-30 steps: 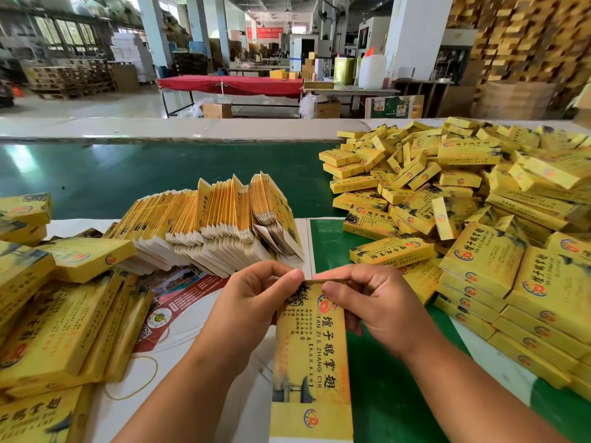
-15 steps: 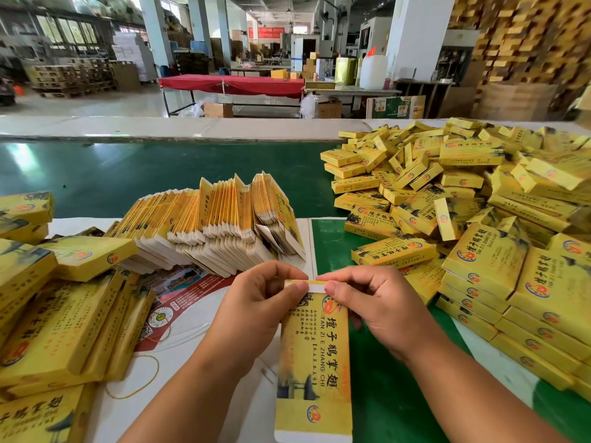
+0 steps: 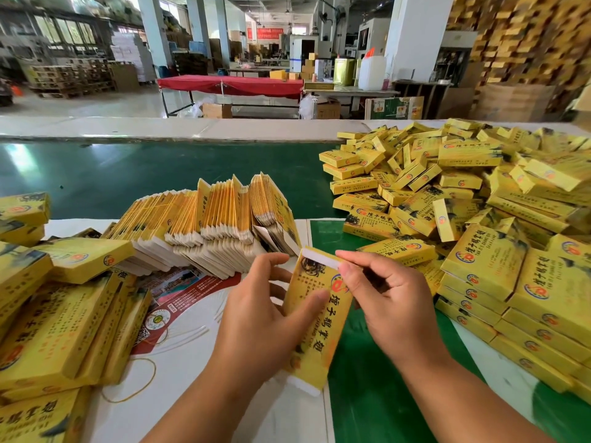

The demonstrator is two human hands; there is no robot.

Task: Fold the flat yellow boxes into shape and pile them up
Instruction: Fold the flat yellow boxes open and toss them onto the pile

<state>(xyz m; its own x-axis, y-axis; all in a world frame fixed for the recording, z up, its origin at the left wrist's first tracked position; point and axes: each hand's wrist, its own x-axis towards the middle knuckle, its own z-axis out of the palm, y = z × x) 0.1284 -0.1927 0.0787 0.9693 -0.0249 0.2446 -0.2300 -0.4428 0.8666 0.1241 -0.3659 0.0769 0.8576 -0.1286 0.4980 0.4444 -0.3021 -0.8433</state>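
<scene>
One yellow box (image 3: 315,318) sits in my grip above the table (image 3: 198,407), my left hand (image 3: 265,324) clasping its side and my right hand (image 3: 380,302) pinching its white top flap (image 3: 319,256). I judge I am closing that end; tucking comes next. Beyond, one fanned row of flat blanks (image 3: 204,231), too many to count, and two heaps: folded boxes left (image 3: 54,318) and right (image 3: 479,225).

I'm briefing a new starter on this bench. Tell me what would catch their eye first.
The big heap of folded yellow boxes on the right, spilling over the green table. Then the two hands at the near centre: the left hand grips a single box while the right hand pinches its top end. Behind them stands a fanned row of flat boxes.
</scene>
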